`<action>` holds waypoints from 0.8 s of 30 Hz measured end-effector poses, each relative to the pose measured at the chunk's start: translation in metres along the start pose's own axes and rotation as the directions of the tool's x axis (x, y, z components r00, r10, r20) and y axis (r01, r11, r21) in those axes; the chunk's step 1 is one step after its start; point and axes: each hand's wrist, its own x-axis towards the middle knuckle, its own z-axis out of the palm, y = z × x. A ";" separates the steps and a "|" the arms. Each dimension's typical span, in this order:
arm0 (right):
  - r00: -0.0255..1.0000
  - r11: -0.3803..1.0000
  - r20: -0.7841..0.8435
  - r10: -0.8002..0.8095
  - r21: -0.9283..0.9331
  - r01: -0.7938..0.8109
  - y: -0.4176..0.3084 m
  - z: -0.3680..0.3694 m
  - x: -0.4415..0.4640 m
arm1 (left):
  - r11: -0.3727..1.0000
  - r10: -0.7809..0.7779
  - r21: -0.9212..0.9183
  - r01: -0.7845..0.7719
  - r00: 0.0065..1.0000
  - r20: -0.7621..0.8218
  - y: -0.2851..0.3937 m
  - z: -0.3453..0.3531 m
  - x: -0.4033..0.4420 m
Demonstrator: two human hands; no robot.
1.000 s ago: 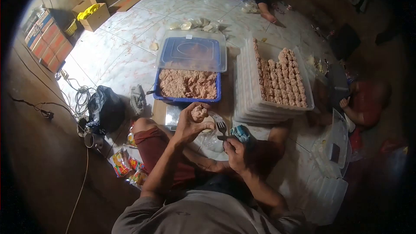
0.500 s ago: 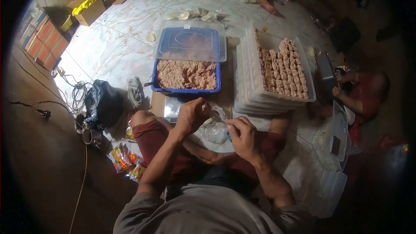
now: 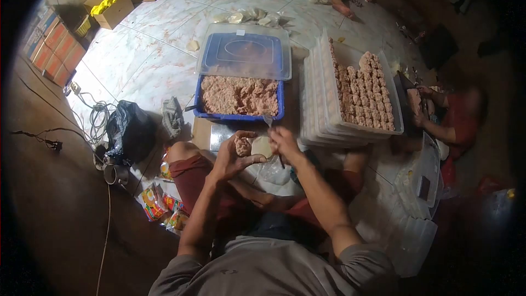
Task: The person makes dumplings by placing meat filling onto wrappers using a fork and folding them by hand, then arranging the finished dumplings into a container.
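Note:
My left hand (image 3: 230, 156) is curled around a lump of pinkish minced filling (image 3: 243, 146). Between its fingers and thumb it also holds a round pale dough wrapper (image 3: 262, 147). Beside it, my right hand (image 3: 284, 143) grips a spoon (image 3: 268, 120), whose head points up toward the front edge of a blue tub (image 3: 200, 114). Chunky pink minced filling (image 3: 238, 94) lies in that tub, with a clear lid (image 3: 244, 49) covering its far part. Below my hands rests a clear plastic bag (image 3: 275, 174).
Stacked clear trays (image 3: 323, 118) stand right of the tub, the top one holding rows of dumplings (image 3: 364, 90). Another person (image 3: 460, 118) works at the right. At left are a black bag (image 3: 131, 130), a metal mug (image 3: 115, 174) and coiled cables (image 3: 97, 115).
My left hand has turned and opened out, showing the filling and wrapper. My right hand has moved up and left, with the spoon now pointing at the tub.

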 end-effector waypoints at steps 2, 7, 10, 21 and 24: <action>0.989 0.935 -0.081 -0.122 -0.343 0.088 0.065 -0.045 0.011 | 0.997 0.060 0.041 -0.061 0.998 0.022 -0.019 -0.010 0.000; 0.889 0.614 -0.008 -0.459 -0.725 0.310 -0.070 0.038 -0.120 | 0.999 -0.044 0.011 0.044 0.999 0.023 -0.008 -0.004 0.011; 0.780 0.190 0.259 -0.569 -0.882 0.431 -0.095 0.046 -0.142 | 0.933 0.204 0.296 -0.205 0.978 0.032 -0.035 0.014 0.020; 0.817 0.265 0.184 -0.546 -0.888 0.377 -0.113 0.040 -0.175 | 0.991 0.110 0.062 -0.119 0.985 0.131 -0.015 0.011 0.009; 0.845 0.279 0.208 -0.493 -0.882 0.380 -0.102 0.045 -0.167 | 0.937 0.114 0.321 -0.140 0.989 0.098 -0.015 0.015 0.009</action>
